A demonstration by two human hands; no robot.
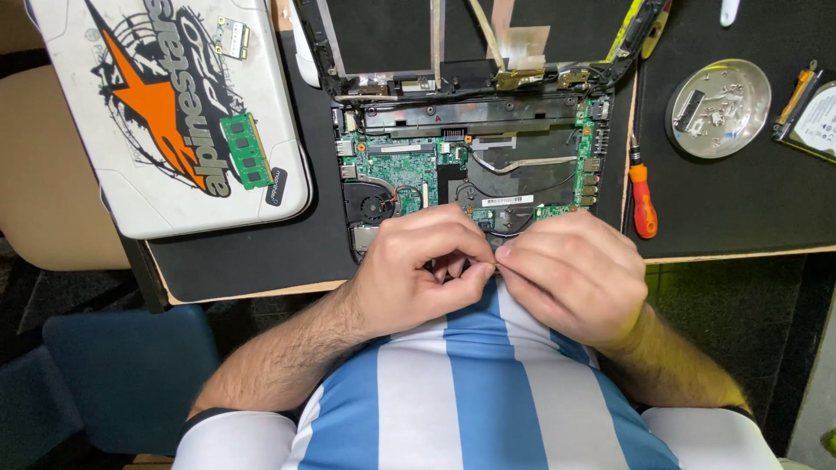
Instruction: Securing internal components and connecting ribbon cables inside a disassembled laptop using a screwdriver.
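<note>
Black matting covers the counter (261, 252), whose pale wooden edge shows along the near side; nearest the camera, above a blue-and-white striped shirt (470, 383), the two hands meet at that edge; the left hand (418, 265) is curled, thumb and forefinger pinched together, and the right hand (575, 270) meets it fingertip to fingertip; each grip is closed, pinching at something very small between the fingertips, too small to name; both hands lie over the near edge of an opened laptop (470, 165), its cover off, so that the green circuit board (396, 170) and a round black fan (370, 207) at its left are bare; just right of the laptop, near the right hand but apart from it, lies a screwdriver (643, 198) with an orange and black handle, pointing away; left of the laptop, well apart from the hands, a white laptop lid (174, 113) with an orange star sticker lies flat, and a green memory module (246, 151) rests on it; farther off, the laptop's empty screen frame (453, 43) lies open at the far edge; far right sit a round metal dish (719, 108) holding small parts and, just beside it, a hard drive (814, 117) partly cut off by the picture's edge.
</note>
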